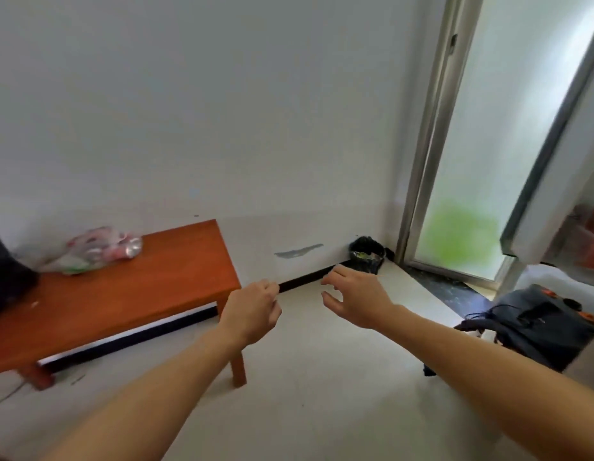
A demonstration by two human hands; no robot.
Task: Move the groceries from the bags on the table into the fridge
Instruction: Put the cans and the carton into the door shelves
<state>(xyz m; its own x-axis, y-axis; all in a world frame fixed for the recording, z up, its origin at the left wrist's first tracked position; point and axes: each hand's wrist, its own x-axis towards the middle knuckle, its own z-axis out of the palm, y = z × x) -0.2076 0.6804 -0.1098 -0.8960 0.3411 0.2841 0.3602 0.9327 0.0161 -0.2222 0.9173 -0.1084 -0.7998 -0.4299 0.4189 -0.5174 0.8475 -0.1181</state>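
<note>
A low orange-brown table point(149, 287) stands against the white wall at the left. On it lies a clear plastic bag point(96, 249) with red and green groceries inside, and a black bag point(6, 277) sits at the far left edge. The fridge point(562, 181) is at the far right with its door swung open; red items point(593, 241) show inside. My left hand point(252, 311) hangs in mid-air past the table's right end, fingers loosely curled, holding nothing. My right hand point(355, 299) is held out beside it, fingers spread and relaxed, empty.
A small black bin point(367, 256) stands in the wall corner. A frosted glass door point(482, 144) is right of it, with a dark threshold below. A dark backpack point(538, 327) with orange details lies on the pale floor near the fridge.
</note>
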